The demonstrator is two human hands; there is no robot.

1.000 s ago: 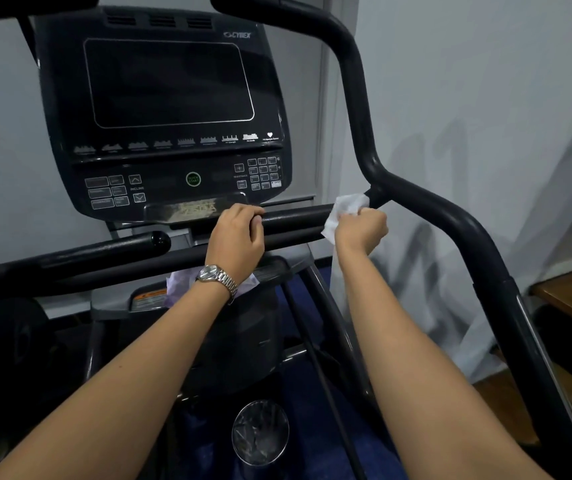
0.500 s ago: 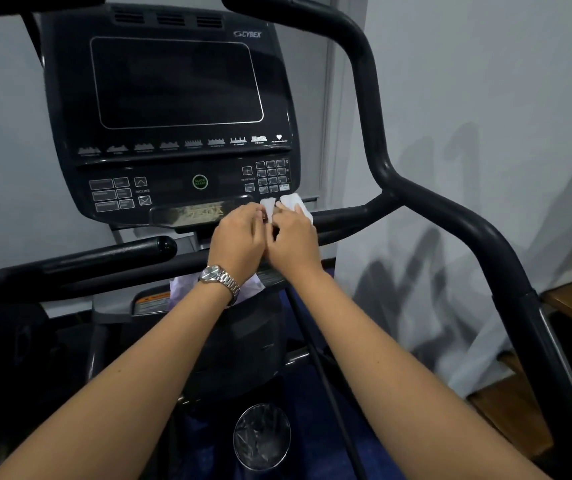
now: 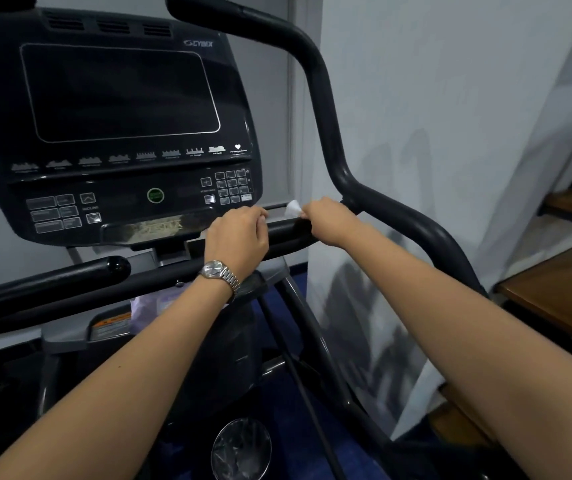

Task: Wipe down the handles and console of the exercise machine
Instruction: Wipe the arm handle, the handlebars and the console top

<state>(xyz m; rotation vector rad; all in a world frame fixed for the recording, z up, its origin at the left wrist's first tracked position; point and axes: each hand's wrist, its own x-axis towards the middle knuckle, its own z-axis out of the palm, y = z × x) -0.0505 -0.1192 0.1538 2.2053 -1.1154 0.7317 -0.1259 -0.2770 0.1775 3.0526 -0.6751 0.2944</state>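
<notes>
Starting from the near side, both forearms reach forward over the dark base of the machine, and a watch [image 3: 218, 271] sits on the left wrist. The left hand [image 3: 237, 237] is curled around the short bar [image 3: 286, 232] under the console [image 3: 111, 126], closed on it as a steady hold. Just beside it, the right hand [image 3: 329, 221] is closed on a small white wipe [image 3: 293, 208], pinched so that only a corner shows above the fingers, and it lies against the same bar near the joint where the big curved handle [image 3: 326, 133] comes down.

My judgement is that the main risk is the wipe itself. It is bunched very small, so the skin of the hand may rub the bar more than the wipe does, and the cleaning would be poor. It could also slip out of the pinch and fall to the floor, which is dark and far below.

A second risk is the left hand: the part of the bar under it cannot be wiped while it is gripping there, so a patch may be missed.

Farther away, the keypad [image 3: 230, 187] and the green button [image 3: 155, 195] are close above the hands. A careless pass upward could press them. The screen [image 3: 118, 91] looks dark, so I cannot tell if the machine is powered.
</notes>
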